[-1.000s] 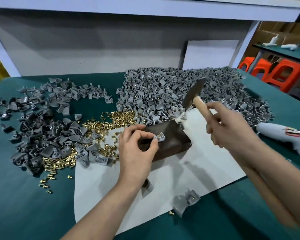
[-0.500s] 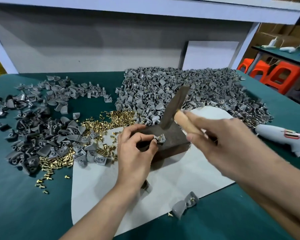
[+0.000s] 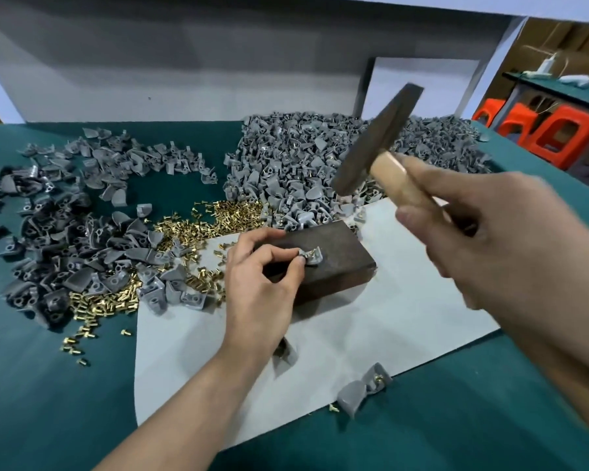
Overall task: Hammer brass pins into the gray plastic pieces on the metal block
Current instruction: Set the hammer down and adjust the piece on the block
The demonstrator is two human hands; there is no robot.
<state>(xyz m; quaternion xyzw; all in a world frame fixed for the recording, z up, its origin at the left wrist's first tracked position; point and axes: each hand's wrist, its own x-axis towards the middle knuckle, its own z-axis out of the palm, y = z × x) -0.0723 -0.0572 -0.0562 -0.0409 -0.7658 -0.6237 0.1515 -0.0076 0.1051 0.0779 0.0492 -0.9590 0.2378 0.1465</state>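
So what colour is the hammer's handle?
Pale tan wood; the hammer handle shows best in the head view.

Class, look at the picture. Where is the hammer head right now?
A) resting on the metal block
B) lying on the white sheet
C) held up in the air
C: the right hand grips the wooden handle with the hammer head up in the air, clear of the metal block, where the left hand pinches a gray piece.

L hand [image 3: 262, 283] low at near-left edge of metal block [image 3: 340, 266], thumb + index pinching gray piece [image 3: 310, 256] atop it, R hand [image 3: 490, 239] held high up-right of block, fingers wrapped round hammer handle [image 3: 393, 180], forearms bare
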